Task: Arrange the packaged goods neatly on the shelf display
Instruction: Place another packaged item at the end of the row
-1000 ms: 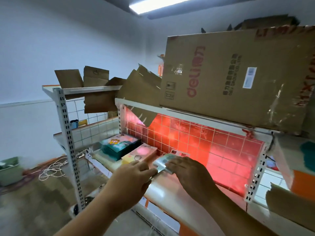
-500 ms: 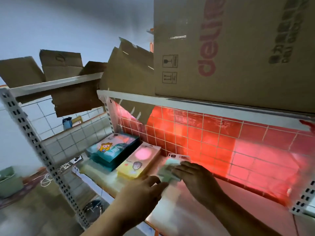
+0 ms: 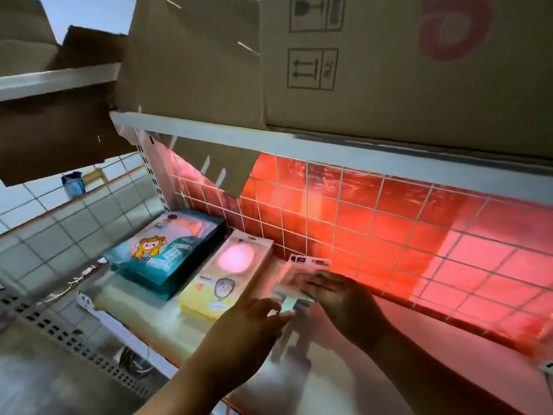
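Right hand [image 3: 338, 298] lies flat, fingers together, pressing on the small packet [image 3: 302, 272] at the yellow-pink box's [image 3: 230, 274] right side; left hand [image 3: 245, 333] sits just in front of that box, fingers loosely extended with tips at the packet's near edge, not clearly pinching it. Teal pouch stack [image 3: 167, 250] lies left of the box, all on the white shelf [image 3: 314, 381]. Red grid back panel [image 3: 374, 223] stands behind the box, cardboard carton [image 3: 404, 64] on the shelf above.
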The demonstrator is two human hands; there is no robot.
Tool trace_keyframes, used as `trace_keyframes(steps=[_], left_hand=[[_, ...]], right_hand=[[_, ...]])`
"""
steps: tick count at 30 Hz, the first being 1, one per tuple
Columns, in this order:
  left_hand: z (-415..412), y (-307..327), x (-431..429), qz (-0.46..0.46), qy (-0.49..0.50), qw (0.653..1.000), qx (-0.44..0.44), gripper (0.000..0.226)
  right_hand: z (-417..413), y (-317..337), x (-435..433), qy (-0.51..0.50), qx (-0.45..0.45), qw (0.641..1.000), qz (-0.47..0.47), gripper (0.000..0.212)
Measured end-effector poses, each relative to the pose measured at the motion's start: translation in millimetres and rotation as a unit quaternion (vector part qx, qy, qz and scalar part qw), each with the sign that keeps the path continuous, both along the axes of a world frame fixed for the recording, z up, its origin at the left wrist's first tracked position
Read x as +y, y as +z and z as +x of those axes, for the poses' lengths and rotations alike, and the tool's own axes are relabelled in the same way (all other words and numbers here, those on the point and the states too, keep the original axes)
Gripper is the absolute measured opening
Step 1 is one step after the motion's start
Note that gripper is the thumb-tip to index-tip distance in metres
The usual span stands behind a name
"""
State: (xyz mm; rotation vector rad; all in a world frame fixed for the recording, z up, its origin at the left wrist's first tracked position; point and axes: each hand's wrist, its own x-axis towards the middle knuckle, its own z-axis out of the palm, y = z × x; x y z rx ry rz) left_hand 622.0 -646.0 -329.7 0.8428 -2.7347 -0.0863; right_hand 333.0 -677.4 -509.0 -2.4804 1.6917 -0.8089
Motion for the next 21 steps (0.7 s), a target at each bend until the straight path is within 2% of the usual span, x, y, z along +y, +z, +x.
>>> trace_keyframes(steps=[1,2,3,5,9,13,15,21], left_hand=[[2,-6,-2,0.016,-0.003,1.000,0.010,0.056],[2,-8,-6,0.013,-0.001,1.000,0.010,0.051],[3,-10,-11,0.013,-0.003,1.000,0.013,0.046],[5,-18,-17,0.026,-0.009,0.999,0.025,0.041],[5,-25,-23,0.077,-0.042,0.995,0.050,0.056],[6,-39,-31,0.091,-0.062,0.994,0.025,0.038],[7,-49,-33,0.071,-0.058,0.995,0.032,0.040],[5,-56,-34,0.101,-0.055,0.993,-0.003,0.048]], right_hand=[[16,51,17,0.005,0.011,1.000,0.002,0.051],[23,105,30,-0.012,-0.009,0.999,-0.037,0.045],[23,124,35,-0.009,0.006,0.997,-0.077,0.043],[33,151,44,-0.001,0.007,0.997,-0.072,0.046],[41,128,41,-0.025,0.017,0.999,-0.038,0.053],[49,122,44,-0.059,0.023,0.998,-0.018,0.054],[51,120,46,-0.066,0.014,0.998,-0.003,0.053],[50,115,45,-0.070,0.031,0.997,-0.005,0.049]])
